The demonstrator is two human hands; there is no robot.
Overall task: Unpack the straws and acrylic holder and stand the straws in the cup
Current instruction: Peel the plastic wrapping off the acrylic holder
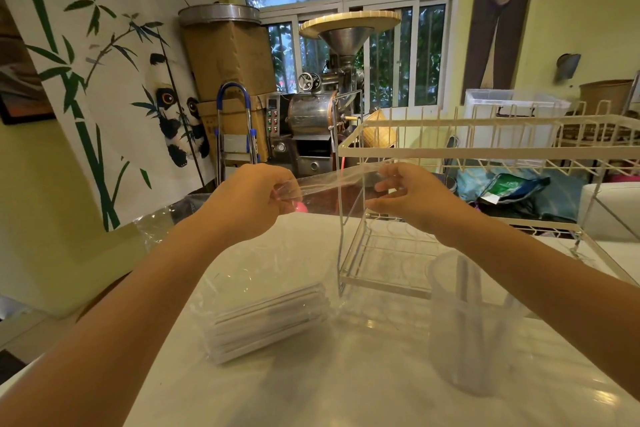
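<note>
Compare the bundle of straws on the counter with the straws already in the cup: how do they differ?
The straw bundle lies flat on the counter; the straws in the cup stand nearly upright. The bundle is a large, tightly stacked pack, apparently in clear film; the cup holds only a few loose ones. Neither hand touches either; both look pale.

Straw pack (266, 321) lies left of cup (465, 329), holder (384, 253) behind.
</note>
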